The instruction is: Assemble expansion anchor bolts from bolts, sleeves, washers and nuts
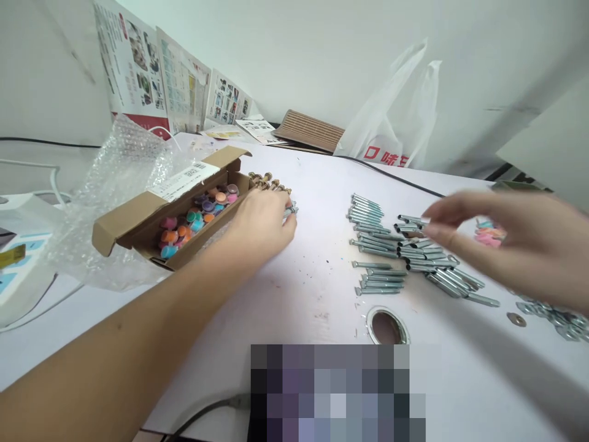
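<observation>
My left hand [260,228] lies on the white table, its fingers closed around the end of a metal bolt [291,211] beside a row of assembled bolts with brown heads [269,182]. Just left of it sits an opened cardboard box [133,216] holding several coloured plastic caps [196,218]. My right hand [515,236] hovers, blurred, above a pile of several silver bolts [405,255], fingers apart and pointing left with nothing in them. Pink and blue caps [490,233] show behind it.
Bubble wrap [119,178] lies under and behind the box. A cable hole with a metal ring [387,325] is near the front. Washers and nuts [559,319] lie at right. A white plastic bag [396,123], leaflets [184,86] and a cable [396,175] stand at the back.
</observation>
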{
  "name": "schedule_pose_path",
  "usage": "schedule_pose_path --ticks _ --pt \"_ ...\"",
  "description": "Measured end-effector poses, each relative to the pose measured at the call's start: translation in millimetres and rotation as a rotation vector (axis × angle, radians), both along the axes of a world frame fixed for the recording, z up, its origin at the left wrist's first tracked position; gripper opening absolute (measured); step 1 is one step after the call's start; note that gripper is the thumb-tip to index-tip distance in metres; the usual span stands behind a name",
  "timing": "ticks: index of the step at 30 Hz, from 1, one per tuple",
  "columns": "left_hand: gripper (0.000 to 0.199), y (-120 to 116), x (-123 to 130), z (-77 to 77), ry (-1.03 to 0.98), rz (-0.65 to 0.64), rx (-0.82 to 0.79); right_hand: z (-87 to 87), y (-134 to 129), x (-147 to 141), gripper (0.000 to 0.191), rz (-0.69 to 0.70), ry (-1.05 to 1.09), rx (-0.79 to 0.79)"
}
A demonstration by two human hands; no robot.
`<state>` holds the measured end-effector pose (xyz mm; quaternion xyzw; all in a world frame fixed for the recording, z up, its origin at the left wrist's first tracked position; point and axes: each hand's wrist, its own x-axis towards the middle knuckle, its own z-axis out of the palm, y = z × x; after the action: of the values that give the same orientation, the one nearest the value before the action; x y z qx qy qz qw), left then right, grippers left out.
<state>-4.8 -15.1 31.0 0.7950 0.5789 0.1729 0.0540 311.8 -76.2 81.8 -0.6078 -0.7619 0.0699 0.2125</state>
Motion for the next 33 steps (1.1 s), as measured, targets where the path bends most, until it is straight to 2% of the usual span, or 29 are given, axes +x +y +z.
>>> schedule_pose_path --ticks 3,5,8,13,19,22,27,33 --pt "0.034 -3.2 3.2 1.1 -0.030 -0.035 0.006 -36.4 -18.0 -4.5 0.030 0.104 -0.095 -0.243" --pt "0.031 -3.9 3.9 1.6 -0.051 -0.041 -0.031 -53.0 -25.6 -7.0 0.033 0.133 -0.106 -0.292" --pt "0.026 -4.1 4.1 1.8 -0.085 -0.039 -0.083 -64.9 -29.0 -10.9 0.029 0.197 -0.128 -0.313" --pt "0.023 -6.2 6.7 -1.5 -0.135 -0.104 -0.103 -69.0 -24.4 -18.1 0.028 0.260 -0.141 -0.328" --pt "0.024 -8.1 8.0 -5.2 -0.152 -0.155 -0.135 -68.3 -21.3 -16.1 0.037 0.210 -0.095 -0.345" --pt "0.024 -8.9 7.3 -4.7 -0.171 -0.152 -0.123 -63.9 -19.2 -15.8 0.038 0.166 -0.118 -0.377" --pt "0.021 -10.1 7.4 -4.4 -0.184 -0.203 -0.193 -58.2 -13.4 -16.1 0.039 0.089 -0.154 -0.440" --pt "0.019 -9.0 7.0 -6.1 -0.190 -0.231 -0.180 -59.4 -10.7 -6.7 0.036 0.169 -0.160 -0.271"
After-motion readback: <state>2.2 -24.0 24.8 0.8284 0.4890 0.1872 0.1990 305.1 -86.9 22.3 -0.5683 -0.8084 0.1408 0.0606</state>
